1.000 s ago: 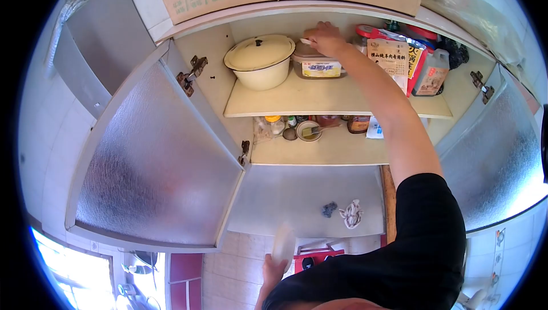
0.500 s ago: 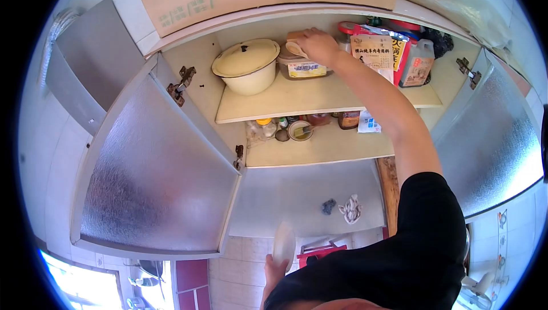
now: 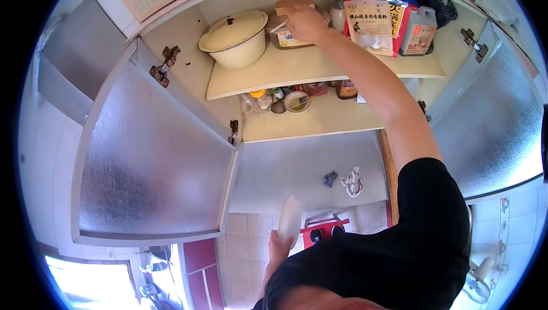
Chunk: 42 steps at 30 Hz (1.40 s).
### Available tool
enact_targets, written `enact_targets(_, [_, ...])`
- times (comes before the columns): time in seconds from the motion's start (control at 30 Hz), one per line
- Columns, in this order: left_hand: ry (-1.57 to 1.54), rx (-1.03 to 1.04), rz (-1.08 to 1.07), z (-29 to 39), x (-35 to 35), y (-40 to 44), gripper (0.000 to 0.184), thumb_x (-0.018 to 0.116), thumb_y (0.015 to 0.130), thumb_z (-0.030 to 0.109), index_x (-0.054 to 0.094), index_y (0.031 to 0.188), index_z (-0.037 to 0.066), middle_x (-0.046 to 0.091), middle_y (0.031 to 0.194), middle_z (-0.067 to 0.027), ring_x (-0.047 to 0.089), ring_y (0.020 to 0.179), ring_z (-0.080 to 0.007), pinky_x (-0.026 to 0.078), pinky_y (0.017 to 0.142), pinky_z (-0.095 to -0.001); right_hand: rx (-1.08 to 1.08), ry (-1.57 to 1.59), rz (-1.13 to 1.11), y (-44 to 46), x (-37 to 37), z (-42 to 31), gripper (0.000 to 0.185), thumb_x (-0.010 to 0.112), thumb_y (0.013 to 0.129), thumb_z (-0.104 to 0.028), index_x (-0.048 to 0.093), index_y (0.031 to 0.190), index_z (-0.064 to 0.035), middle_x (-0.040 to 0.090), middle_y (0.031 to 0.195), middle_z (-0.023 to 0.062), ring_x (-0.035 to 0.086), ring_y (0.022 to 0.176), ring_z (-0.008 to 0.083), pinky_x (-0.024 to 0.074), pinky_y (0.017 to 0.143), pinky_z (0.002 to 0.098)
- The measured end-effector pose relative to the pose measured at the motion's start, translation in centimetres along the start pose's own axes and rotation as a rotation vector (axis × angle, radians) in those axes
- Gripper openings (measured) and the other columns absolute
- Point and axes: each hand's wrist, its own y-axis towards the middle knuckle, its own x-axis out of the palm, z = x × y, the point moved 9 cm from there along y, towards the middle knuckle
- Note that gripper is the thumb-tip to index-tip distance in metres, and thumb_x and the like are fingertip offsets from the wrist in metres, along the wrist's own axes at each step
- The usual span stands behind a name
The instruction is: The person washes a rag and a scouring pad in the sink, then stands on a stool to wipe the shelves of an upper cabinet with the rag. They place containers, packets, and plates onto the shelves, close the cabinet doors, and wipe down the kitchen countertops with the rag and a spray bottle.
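Observation:
My right hand [image 3: 306, 23] reaches onto the upper cupboard shelf, its fingers closed round a light wooden spoon [image 3: 278, 27] that is partly hidden. Under and beside this hand sits a clear plastic container [image 3: 292, 40] with a yellow and white label. Behind the fingers is a small brown box [image 3: 294, 4]. To the left stands a cream enamel pot [image 3: 238, 50] with its lid on. Low in the view, my left hand [image 3: 278, 248] grips a pale, flat, oval-looking dish [image 3: 290, 222], seen nearly edge-on.
Packets [image 3: 370, 27] and a plastic jug [image 3: 420, 31] stand at the upper shelf's right. The lower shelf [image 3: 308, 123] holds jars and a bowl with a brush [image 3: 297, 102]. Frosted doors hang open at left [image 3: 157, 164] and right [image 3: 502, 124]. Crumpled cloths [image 3: 353, 181] lie below.
The cupboard appears higher and slightly left as the view shifts. My right hand and the spoon have moved left over the container. My left hand still holds the dish.

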Motion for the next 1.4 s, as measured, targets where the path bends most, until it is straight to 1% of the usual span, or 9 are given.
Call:
enact_targets(0.23, [0.006,-0.028,0.002,-1.6,0.2,-0.8,0.051,0.073,0.071,0.025,0.049,0.105,-0.004,0.062,0.093,-0.0284,0.061,0.089,-0.0433,0.049,0.076,-0.0451,-0.119,-0.146,-0.339,3.1,5.5,2.7,0.016,0.053,0.08,-0.013,0.065,0.085,-0.0044,0.062,0.09,0.017,0.06,0.088,0.0325,0.0488,0.077,0.0418])
enact_targets(0.33, [0.003,0.01,0.008,-2.3,0.5,-0.6,0.05,0.072,0.072,0.025,0.048,0.106,-0.004,0.062,0.093,-0.0288,0.06,0.09,-0.0439,0.048,0.076,-0.0456,-0.257,-0.284,0.103,3.4,5.8,6.5,0.018,0.055,0.084,-0.02,0.064,0.085,-0.0048,0.063,0.076,0.0118,0.063,0.074,0.0265,0.0503,0.067,0.0397])
enact_targets(0.5, [0.096,0.218,0.049,2.6,0.1,-0.4,0.037,0.065,0.078,0.02,0.047,0.102,-0.001,0.059,0.087,-0.0282,0.057,0.084,-0.0473,0.045,0.071,-0.0511,0.156,0.351,-0.18,-1.9,-4.4,-1.4,0.028,0.067,0.076,-0.025,0.062,0.098,-0.0082,0.064,0.097,0.0177,0.059,0.097,0.0309,0.0484,0.081,0.0369])
enact_targets(0.63, [0.277,0.593,0.14,10.7,0.0,-0.1,0.023,0.058,0.076,0.008,0.053,0.098,0.002,0.059,0.097,-0.0194,0.055,0.09,-0.04,0.046,0.076,-0.0468,0.307,0.818,-0.89,-23.4,-0.8,-10.4,0.05,0.057,0.084,-0.053,0.061,0.083,-0.0032,0.06,0.072,0.01,0.058,0.066,0.0207,0.0457,0.06,0.0345])
enact_targets(0.67, [0.276,0.655,0.139,13.0,0.0,-0.4,0.022,0.058,0.073,0.006,0.054,0.095,0.004,0.059,0.097,-0.0173,0.056,0.09,-0.0371,0.046,0.077,-0.0446,0.211,0.766,-0.645,-28.4,-0.5,-11.2,0.055,0.056,0.084,-0.055,0.058,0.098,-0.002,0.062,0.091,0.0142,0.061,0.081,0.0215,0.0498,0.065,0.0345])
enact_targets(0.83, [0.358,0.965,0.143,18.7,1.5,0.4,0.017,0.057,0.068,0.005,0.058,0.085,0.006,0.059,0.098,-0.0109,0.055,0.093,-0.0293,0.044,0.081,-0.041,1.295,1.489,-0.999,-44.7,1.9,-14.7,0.052,0.064,0.082,-0.034,0.051,0.118,0.0013,0.061,0.109,0.0153,0.061,0.099,0.0239,0.0548,0.074,0.0305])
enact_targets(0.93, [0.401,1.108,0.101,20.0,2.3,-0.3,0.029,0.06,0.068,0.006,0.059,0.097,0.006,0.05,0.115,-0.0136,0.046,0.109,-0.0322,0.038,0.091,-0.0458,1.255,1.445,-0.823,-44.8,1.8,-12.1,0.042,0.061,0.082,-0.017,0.05,0.117,0.0027,0.064,0.097,0.0121,0.064,0.088,0.018,0.0541,0.066,0.0258])
enact_targets(1.17, [-0.192,0.584,0.199,16.8,-1.9,4.2,0.068,0.07,0.072,0.009,0.034,0.13,0.004,0.035,0.129,-0.0209,0.034,0.126,-0.0349,0.031,0.103,-0.048,1.145,1.216,-0.427,-44.3,0.1,-5.4,0.029,0.055,0.08,-0.01,0.056,0.107,0.0018,0.061,0.079,0.0035,0.054,0.063,0.0067,0.0434,0.051,0.0248])
enact_targets(1.4, [-0.889,0.198,-0.246,15.4,-0.3,6.1,0.051,0.057,0.088,0.012,0.033,0.132,0.002,0.05,0.121,-0.0137,0.058,0.101,-0.0212,0.054,0.074,-0.0317,1.158,1.458,-0.529,-44.6,1.0,-7.6,0.032,0.057,0.081,-0.011,0.056,0.112,-0.0001,0.062,0.083,0.0044,0.056,0.066,0.0093,0.0448,0.055,0.0251])
